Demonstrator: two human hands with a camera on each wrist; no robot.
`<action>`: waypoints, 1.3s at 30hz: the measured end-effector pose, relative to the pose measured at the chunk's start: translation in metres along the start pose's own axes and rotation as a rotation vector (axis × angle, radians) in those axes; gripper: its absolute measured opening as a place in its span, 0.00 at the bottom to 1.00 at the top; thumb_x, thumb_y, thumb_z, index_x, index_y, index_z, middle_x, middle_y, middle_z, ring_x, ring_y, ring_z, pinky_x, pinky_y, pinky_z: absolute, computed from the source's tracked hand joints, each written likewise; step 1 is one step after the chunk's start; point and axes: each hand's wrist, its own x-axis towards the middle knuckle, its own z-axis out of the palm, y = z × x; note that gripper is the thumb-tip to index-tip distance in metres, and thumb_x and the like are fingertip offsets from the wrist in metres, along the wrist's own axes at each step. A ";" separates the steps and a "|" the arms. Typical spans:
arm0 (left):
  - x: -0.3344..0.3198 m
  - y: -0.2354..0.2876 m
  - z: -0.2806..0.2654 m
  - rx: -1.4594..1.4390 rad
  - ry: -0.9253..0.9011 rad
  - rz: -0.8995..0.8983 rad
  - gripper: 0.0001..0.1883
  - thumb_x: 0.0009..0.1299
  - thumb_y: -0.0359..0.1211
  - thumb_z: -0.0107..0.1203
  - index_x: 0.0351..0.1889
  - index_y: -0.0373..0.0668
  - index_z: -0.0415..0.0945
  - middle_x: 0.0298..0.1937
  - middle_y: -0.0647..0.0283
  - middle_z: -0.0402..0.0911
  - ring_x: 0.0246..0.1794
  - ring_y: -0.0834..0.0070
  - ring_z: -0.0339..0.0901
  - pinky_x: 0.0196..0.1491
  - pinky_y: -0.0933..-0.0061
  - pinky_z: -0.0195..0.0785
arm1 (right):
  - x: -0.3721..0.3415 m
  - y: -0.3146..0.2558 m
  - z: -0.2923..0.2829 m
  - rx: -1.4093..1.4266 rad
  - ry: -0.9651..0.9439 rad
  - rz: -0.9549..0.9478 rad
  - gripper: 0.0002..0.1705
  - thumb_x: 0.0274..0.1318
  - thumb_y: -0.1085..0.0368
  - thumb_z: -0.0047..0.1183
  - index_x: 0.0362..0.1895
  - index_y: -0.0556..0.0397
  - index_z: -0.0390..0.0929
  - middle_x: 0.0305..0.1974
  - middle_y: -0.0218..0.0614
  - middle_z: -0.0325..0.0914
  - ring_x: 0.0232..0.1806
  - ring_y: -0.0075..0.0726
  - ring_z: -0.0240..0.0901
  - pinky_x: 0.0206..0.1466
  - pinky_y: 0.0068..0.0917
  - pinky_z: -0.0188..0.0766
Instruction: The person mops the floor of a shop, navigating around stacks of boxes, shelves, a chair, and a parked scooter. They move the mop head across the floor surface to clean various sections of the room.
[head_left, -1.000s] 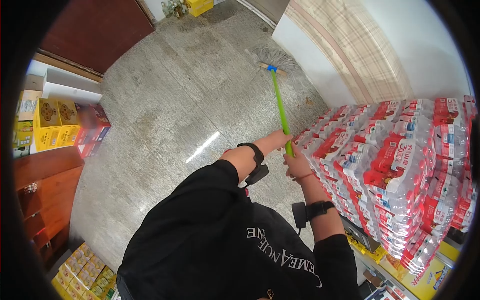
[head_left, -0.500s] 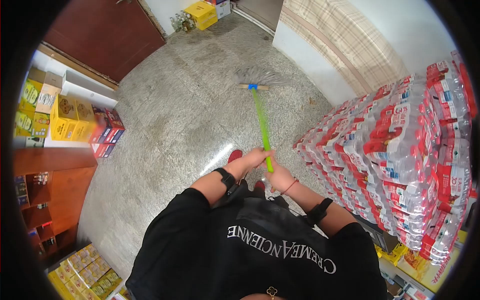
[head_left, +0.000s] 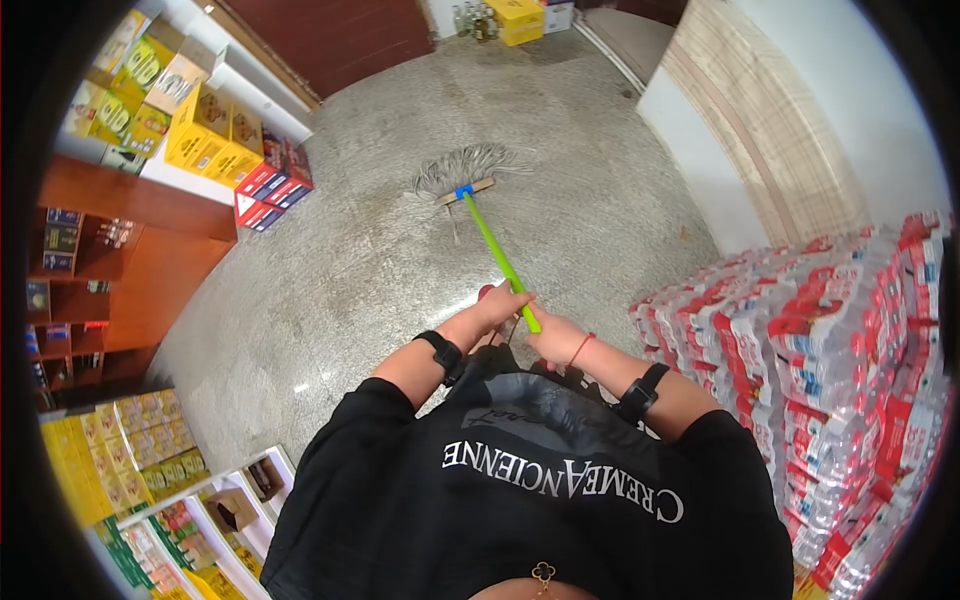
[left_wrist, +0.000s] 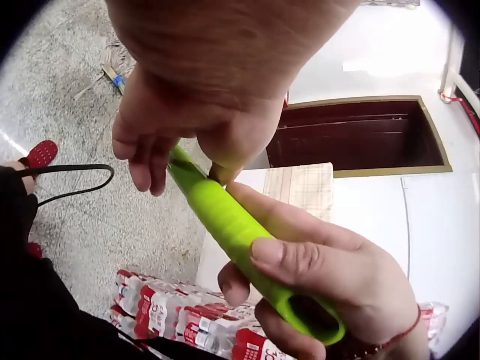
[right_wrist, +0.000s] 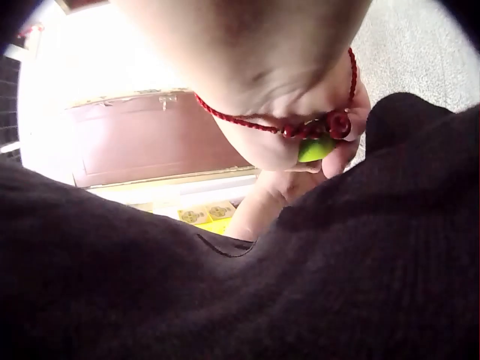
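A mop with a green handle (head_left: 490,238) reaches forward from both hands. Its grey string head (head_left: 470,168), with a wooden bar and blue joint, lies spread on the floor ahead. My left hand (head_left: 503,302) grips the handle a little below its top. Around the handle's end curls my right hand (head_left: 556,338), wearing a red cord bracelet (left_wrist: 405,330). In the left wrist view the thumb (left_wrist: 268,253) lies along the green grip (left_wrist: 232,225), whose hollow end shows. The right wrist view shows only a bit of the green handle (right_wrist: 316,150) beneath the palm.
Wrapped packs of bottles (head_left: 770,320) are stacked high on the right. Yellow boxes (head_left: 205,135) and wooden shelves (head_left: 150,290) line the left. Glass bottles (head_left: 474,22) and a yellow carton (head_left: 518,20) stand at the back, near a dark red door (head_left: 330,40).
The mop head has swept left across the floor from beside the right-hand wall. Both hands stayed on the handle, which now slants to the left. The view has turned right.
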 end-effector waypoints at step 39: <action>0.035 0.044 -0.308 -0.139 0.460 -0.121 0.32 0.66 0.34 0.43 0.68 0.41 0.47 0.34 0.60 0.73 0.28 0.74 0.69 0.29 0.73 0.65 | 0.357 -0.244 -0.116 0.062 -0.546 0.076 0.29 0.55 0.55 0.43 0.56 0.61 0.59 0.47 0.53 0.72 0.32 0.46 0.78 0.28 0.36 0.76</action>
